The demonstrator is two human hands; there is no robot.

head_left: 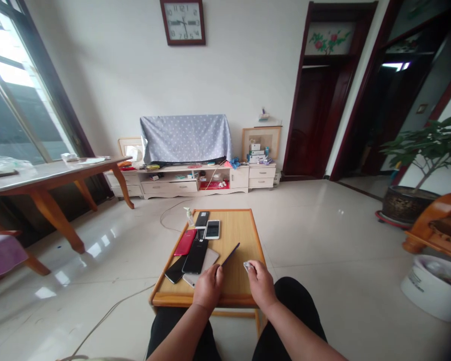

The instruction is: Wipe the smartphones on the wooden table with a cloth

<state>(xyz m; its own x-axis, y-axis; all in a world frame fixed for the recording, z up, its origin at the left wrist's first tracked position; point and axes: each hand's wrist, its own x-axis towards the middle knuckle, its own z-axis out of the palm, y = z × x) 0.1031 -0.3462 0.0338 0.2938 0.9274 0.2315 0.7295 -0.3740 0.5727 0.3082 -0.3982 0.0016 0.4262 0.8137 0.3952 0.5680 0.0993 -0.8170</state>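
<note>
Noted left hand point(209, 287) near 6 o'clock on the small wooden table point(244, 225) (12 at far edge), closed with curled fingers on the near end of a slim dark-blue object point(231, 254), possibly a phone seen edge-on, pointing toward 1 o'clock from the grip. Logged right hand point(261, 283) at 4 o'clock, pinching a white wad point(246, 265) between thumb and fingers, apart from the slim object. Recorded also black phone point(195, 256) at 9, overlapping a pale phone point(212, 257), with red phone point(185, 242) at 10, pump bottle point(189, 216) at 11, white phone point(212, 229) at 12.
</note>
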